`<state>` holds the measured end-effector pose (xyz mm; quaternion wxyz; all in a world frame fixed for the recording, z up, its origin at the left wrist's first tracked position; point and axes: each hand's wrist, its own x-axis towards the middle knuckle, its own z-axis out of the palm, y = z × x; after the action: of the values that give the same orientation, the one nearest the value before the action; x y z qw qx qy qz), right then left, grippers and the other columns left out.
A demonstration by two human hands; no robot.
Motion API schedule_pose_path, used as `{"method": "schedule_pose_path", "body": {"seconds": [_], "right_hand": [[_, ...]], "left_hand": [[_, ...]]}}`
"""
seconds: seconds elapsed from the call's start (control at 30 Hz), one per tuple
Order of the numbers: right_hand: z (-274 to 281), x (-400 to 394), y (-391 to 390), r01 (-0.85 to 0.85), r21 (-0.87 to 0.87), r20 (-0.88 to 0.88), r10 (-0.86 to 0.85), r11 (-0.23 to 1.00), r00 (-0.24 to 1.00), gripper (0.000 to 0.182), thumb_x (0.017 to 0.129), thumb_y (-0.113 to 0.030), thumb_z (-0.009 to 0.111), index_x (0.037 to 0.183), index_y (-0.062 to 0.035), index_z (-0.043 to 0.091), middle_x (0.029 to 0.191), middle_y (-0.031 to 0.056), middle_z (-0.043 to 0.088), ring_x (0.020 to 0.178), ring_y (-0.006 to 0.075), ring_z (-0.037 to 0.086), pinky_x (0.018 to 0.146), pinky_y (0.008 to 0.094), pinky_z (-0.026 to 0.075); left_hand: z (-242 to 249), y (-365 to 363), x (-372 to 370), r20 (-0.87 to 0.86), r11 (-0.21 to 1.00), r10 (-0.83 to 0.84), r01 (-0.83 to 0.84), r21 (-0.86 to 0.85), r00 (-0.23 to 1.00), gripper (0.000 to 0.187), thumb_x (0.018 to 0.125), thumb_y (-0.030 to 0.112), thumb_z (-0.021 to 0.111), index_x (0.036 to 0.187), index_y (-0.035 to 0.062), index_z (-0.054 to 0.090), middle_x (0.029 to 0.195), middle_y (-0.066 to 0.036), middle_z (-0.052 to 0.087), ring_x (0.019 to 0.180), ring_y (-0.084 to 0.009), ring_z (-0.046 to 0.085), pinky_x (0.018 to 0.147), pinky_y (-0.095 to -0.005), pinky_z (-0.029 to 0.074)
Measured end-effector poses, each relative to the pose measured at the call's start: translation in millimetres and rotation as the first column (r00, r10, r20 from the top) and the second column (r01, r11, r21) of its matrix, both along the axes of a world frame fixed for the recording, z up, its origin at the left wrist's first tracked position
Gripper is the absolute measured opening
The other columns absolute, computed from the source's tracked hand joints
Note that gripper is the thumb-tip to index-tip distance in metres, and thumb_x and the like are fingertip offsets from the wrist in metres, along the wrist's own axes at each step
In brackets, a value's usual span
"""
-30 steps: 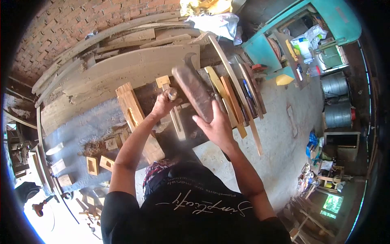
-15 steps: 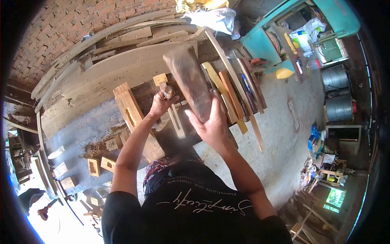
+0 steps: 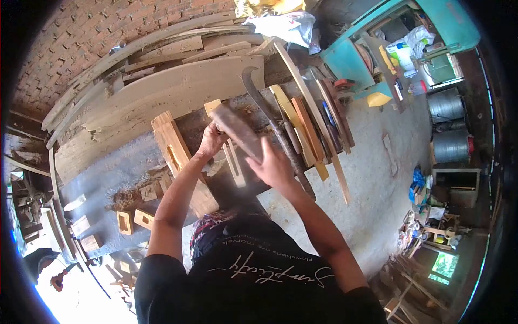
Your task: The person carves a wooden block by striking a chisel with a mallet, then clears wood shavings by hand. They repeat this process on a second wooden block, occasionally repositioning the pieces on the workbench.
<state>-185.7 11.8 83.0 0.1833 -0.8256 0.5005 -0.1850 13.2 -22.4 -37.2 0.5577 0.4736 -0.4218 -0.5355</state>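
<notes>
My left hand point(image 3: 211, 141) is closed around an upright chisel, whose round handle top is now covered by the wooden mallet and whose blade I cannot see. In my right hand point(image 3: 274, 166) is a dark, block-like wooden mallet point(image 3: 237, 129), its far end over my left hand. Just beyond my left hand lies a small pale wood block point(image 3: 213, 106). A slotted strip of wood point(image 3: 235, 164) extends toward me beside that hand. To the left rests a thick timber point(image 3: 172, 140) with a mortise cut in it.
A curved blade point(image 3: 258, 94) with a long handle lies right of the mallet, beside several wood strips point(image 3: 307, 124). Small mortised blocks point(image 3: 124, 222) sit on the bench's left. Boards point(image 3: 162, 86) lean along the brick wall. A teal machine point(image 3: 350, 67) stands at the back right.
The mallet has swung down and left from a raised position onto the chisel handle, moving my right hand slightly. The curved blade behind it has come into view. My left hand stays in place.
</notes>
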Motion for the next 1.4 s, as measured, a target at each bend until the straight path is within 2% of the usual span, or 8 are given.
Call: {"method": "schedule_pose_path", "body": {"seconds": [0.2, 0.37, 0.47, 0.5, 0.67, 0.87, 0.93, 1.4], "right_hand": [[-13.2, -27.1, 11.9, 0.256, -0.01, 0.071, -0.255, 0.967, 0.964, 0.07, 0.083, -0.041, 0.07, 0.126, 0.0063, 0.044, 0.104, 0.0302, 0.062, 0.093, 0.0465, 0.062, 0.077, 0.0476, 0.052], [-54.3, -69.3, 61.7, 0.173, 0.097, -0.015, -0.172, 0.98, 0.985, 0.063, 0.084, -0.037, 0.069, 0.125, 0.0044, 0.044, 0.098, 0.0294, 0.061, 0.087, 0.046, 0.062, 0.074, 0.0494, 0.051], [-78.2, -85.9, 89.2, 0.12, 0.269, -0.202, -0.066, 0.956, 0.977, 0.063, 0.084, -0.036, 0.069, 0.127, 0.001, 0.042, 0.097, 0.0256, 0.061, 0.086, 0.0431, 0.063, 0.071, 0.0501, 0.051], [-80.4, -85.7, 94.1, 0.094, 0.338, -0.284, 0.007, 0.936, 0.959, 0.063, 0.084, -0.035, 0.069, 0.128, -0.0009, 0.04, 0.098, 0.0245, 0.06, 0.085, 0.0421, 0.063, 0.07, 0.0499, 0.052], [-115.0, -80.8, 105.6, 0.155, 0.415, -0.385, 0.02, 0.896, 0.923, 0.064, 0.083, -0.035, 0.069, 0.128, -0.0048, 0.037, 0.097, 0.0239, 0.058, 0.082, 0.0417, 0.063, 0.068, 0.049, 0.053], [-121.7, -71.5, 109.5, 0.206, 0.441, -0.346, -0.046, 0.874, 0.937, 0.054, 0.083, -0.038, 0.068, 0.116, -0.0049, 0.041, 0.094, 0.0239, 0.058, 0.085, 0.0433, 0.061, 0.071, 0.0509, 0.051], [-123.7, -71.2, 107.6, 0.217, 0.452, -0.354, -0.049, 0.866, 0.934, 0.054, 0.083, -0.038, 0.068, 0.116, -0.0048, 0.041, 0.095, 0.024, 0.058, 0.086, 0.0434, 0.061, 0.072, 0.0509, 0.05], [-49.5, -63.3, 89.6, 0.226, 0.405, -0.12, -0.193, 0.886, 0.974, 0.062, 0.084, -0.037, 0.068, 0.127, 0.0, 0.043, 0.112, 0.0258, 0.06, 0.101, 0.0405, 0.062, 0.083, 0.0471, 0.05]], "left_hand": [[3.5, 2.5, 7.3, 0.172, 0.999, 0.027, -0.032, 0.026, 0.985, 0.025, 0.083, 0.008, 0.075, 0.101, 0.0083, 0.057, 0.086, 0.004, 0.06, 0.081, -0.0079, 0.055, 0.074, -0.0278, 0.049], [-11.3, 7.0, -7.0, -0.077, 0.998, 0.049, -0.052, -0.042, 0.996, 0.023, 0.083, 0.008, 0.075, 0.091, 0.0094, 0.054, 0.081, 0.005, 0.055, 0.076, -0.0065, 0.05, 0.071, -0.0256, 0.045], [-15.4, 16.8, -10.7, 0.194, 0.988, 0.061, -0.032, -0.149, 0.979, 0.024, 0.084, 0.01, 0.075, 0.092, 0.0088, 0.053, 0.082, 0.004, 0.054, 0.076, -0.0082, 0.049, 0.07, -0.0256, 0.045], [-21.1, 20.0, -18.9, -0.11, 0.973, 0.008, -0.033, -0.229, 0.994, 0.024, 0.085, 0.011, 0.075, 0.093, 0.008, 0.052, 0.084, 0.002, 0.054, 0.079, -0.0087, 0.049, 0.072, -0.0261, 0.045], [-55.1, 68.6, -44.4, 0.718, 0.891, 0.039, 0.301, -0.34, 0.695, 0.039, 0.069, -0.003, 0.075, 0.101, 0.0105, 0.057, 0.109, -0.012, 0.056, 0.101, -0.0336, 0.058, 0.082, -0.0419, 0.052], [-3.6, 55.3, -33.6, 0.532, 0.929, -0.004, 0.2, -0.312, 0.847, 0.028, 0.077, 0.007, 0.075, 0.1, 0.0068, 0.058, 0.108, -0.015, 0.056, 0.1, -0.0321, 0.06, 0.085, -0.0411, 0.052], [11.9, 35.5, -26.5, -0.036, 0.997, 0.074, -0.073, 0.035, 0.997, 0.025, 0.079, 0.012, 0.078, 0.092, 0.0066, 0.057, 0.088, -0.003, 0.059, 0.08, -0.0156, 0.06, 0.068, -0.0309, 0.053], [21.2, 1.3, -11.1, 0.072, 0.998, 0.055, -0.051, -0.046, 0.996, 0.016, 0.087, 0.011, 0.073, 0.087, 0.0088, 0.057, 0.078, 0.007, 0.054, 0.072, -0.0028, 0.047, 0.066, -0.0218, 0.044]]}}
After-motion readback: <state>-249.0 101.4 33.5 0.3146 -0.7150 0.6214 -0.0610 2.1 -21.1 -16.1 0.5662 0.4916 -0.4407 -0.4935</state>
